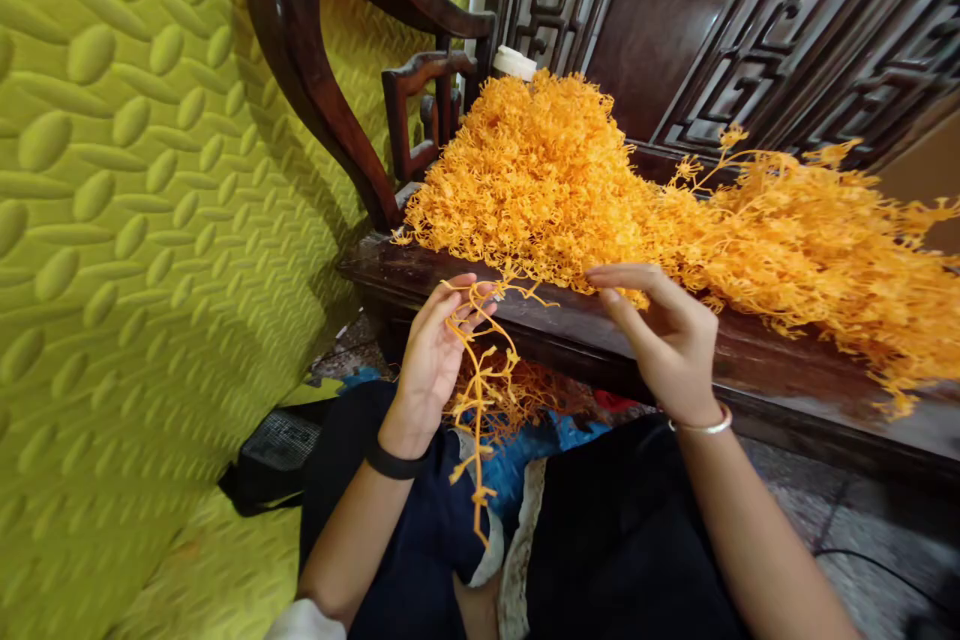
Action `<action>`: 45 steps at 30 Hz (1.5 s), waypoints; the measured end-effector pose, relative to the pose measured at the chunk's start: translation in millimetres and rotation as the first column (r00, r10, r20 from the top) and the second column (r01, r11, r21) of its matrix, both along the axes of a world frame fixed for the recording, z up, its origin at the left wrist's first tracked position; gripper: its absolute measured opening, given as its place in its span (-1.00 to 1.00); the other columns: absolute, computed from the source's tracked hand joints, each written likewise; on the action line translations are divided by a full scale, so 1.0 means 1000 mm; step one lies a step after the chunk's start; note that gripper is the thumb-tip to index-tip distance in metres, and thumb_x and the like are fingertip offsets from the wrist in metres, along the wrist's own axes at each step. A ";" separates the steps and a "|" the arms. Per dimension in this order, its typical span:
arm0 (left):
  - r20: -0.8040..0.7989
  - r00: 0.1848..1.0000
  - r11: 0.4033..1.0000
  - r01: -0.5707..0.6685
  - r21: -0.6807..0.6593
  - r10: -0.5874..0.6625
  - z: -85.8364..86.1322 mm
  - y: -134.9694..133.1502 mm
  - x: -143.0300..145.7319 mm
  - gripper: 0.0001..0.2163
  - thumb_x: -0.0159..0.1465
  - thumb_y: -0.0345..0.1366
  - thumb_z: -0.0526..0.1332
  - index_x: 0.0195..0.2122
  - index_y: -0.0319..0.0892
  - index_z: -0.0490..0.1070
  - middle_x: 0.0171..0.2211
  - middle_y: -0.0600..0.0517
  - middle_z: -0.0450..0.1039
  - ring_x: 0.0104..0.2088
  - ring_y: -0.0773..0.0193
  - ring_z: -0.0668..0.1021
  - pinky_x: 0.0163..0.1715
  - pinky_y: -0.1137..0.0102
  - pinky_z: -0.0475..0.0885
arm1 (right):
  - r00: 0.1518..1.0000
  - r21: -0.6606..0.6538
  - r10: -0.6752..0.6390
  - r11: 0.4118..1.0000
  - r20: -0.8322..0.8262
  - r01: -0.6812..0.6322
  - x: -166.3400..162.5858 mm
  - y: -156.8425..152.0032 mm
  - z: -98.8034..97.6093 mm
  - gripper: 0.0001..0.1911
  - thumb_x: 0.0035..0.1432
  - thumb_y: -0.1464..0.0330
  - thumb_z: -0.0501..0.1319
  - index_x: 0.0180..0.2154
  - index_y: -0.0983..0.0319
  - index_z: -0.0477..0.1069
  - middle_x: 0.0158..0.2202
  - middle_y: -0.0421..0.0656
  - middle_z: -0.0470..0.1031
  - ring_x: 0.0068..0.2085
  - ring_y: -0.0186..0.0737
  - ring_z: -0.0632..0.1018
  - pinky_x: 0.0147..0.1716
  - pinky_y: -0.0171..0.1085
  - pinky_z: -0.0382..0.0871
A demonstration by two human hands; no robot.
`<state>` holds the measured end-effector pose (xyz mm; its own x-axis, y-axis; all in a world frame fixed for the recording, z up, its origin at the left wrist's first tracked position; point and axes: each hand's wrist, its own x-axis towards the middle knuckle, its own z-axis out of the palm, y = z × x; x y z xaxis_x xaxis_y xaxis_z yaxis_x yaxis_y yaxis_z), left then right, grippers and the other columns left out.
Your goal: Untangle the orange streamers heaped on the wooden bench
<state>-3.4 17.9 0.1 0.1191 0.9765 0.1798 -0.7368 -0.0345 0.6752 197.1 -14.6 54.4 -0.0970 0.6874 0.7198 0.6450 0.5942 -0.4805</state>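
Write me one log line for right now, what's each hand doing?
left hand: holding orange sprig | right hand: by orange pile, contact unclear | pile: on dark wooden bench

Orange sprig (478, 390) in the left hand (436, 345), right hand (670, 340) near the orange heap (536, 180)

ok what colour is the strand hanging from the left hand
Orange: the strand hanging from the left hand shows in the head view, the only one.
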 end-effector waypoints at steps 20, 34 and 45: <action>-0.054 0.981 0.965 0.192 0.180 -0.186 0.008 -0.014 0.001 -0.60 0.17 -0.28 0.17 0.07 -0.10 0.32 -0.10 -0.03 0.50 0.03 0.12 0.45 0.06 0.22 0.31 | 0.977 -0.300 0.106 0.941 -0.182 -0.158 -0.039 -0.013 -0.020 -0.90 0.13 0.33 0.20 -0.36 0.24 0.39 -0.46 -0.22 0.42 -0.46 -0.37 0.40 -0.42 -0.34 0.32; -0.064 0.982 0.966 0.188 0.175 -0.179 0.007 -0.008 -0.011 -0.64 0.21 -0.20 0.13 0.04 -0.13 0.33 -0.24 -0.03 0.56 -0.12 0.16 0.54 -0.13 0.29 0.43 | 0.745 -0.371 0.173 0.781 -0.645 -0.503 -0.024 -0.014 -0.009 -0.88 0.06 0.33 0.27 -0.41 0.23 0.36 -0.56 -0.26 0.40 -0.56 -0.39 0.43 -0.56 -0.38 0.29; 0.110 0.988 0.985 0.088 0.147 -0.104 0.007 -0.003 -0.020 -0.82 0.12 -0.17 0.21 -0.38 -0.15 0.50 -0.47 0.05 0.47 -0.42 0.30 0.49 -0.52 0.46 0.41 | 0.874 -0.447 0.444 0.834 0.197 -0.323 -0.016 -0.010 -0.007 -0.81 0.22 0.32 0.10 -0.39 0.26 0.39 -0.38 -0.11 0.42 -0.36 -0.29 0.42 -0.31 -0.29 0.29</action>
